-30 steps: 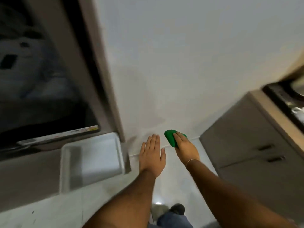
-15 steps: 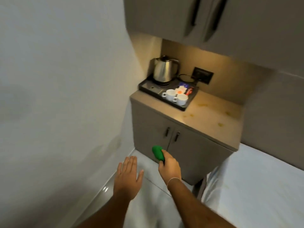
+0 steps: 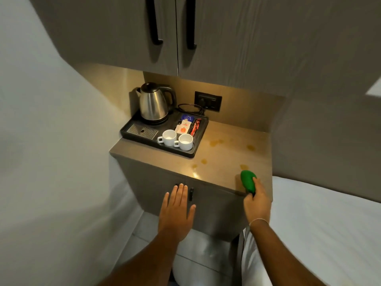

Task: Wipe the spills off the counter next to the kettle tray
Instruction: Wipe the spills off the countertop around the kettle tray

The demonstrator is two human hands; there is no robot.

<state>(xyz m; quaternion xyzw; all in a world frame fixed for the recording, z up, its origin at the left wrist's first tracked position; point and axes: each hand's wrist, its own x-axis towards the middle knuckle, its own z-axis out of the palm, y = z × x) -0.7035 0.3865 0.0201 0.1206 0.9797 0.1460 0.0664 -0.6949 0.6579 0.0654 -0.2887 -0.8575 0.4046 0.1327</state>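
A small beige counter (image 3: 224, 162) carries a black kettle tray (image 3: 198, 141) on its left half. Several orange-brown spills (image 3: 215, 142) dot the bare right half, one near the front edge (image 3: 244, 167). My right hand (image 3: 257, 201) grips a green sponge (image 3: 248, 181), which hovers over the counter's front right edge just beside the nearest spill. My left hand (image 3: 178, 211) is flat and spread, fingers apart, in front of the lower cabinet doors, holding nothing.
On the tray stand a steel kettle (image 3: 153, 104), two white cups (image 3: 177, 139) and sachets (image 3: 186, 125). A wall socket (image 3: 208, 101) sits behind. Upper cabinets (image 3: 175, 34) hang overhead. A white bed (image 3: 321, 223) abuts the right; a white wall is on the left.
The view swung from the floor and wall up to the counter and closed in. My right hand rose with the sponge to the counter's front right edge; my left hand stayed spread.
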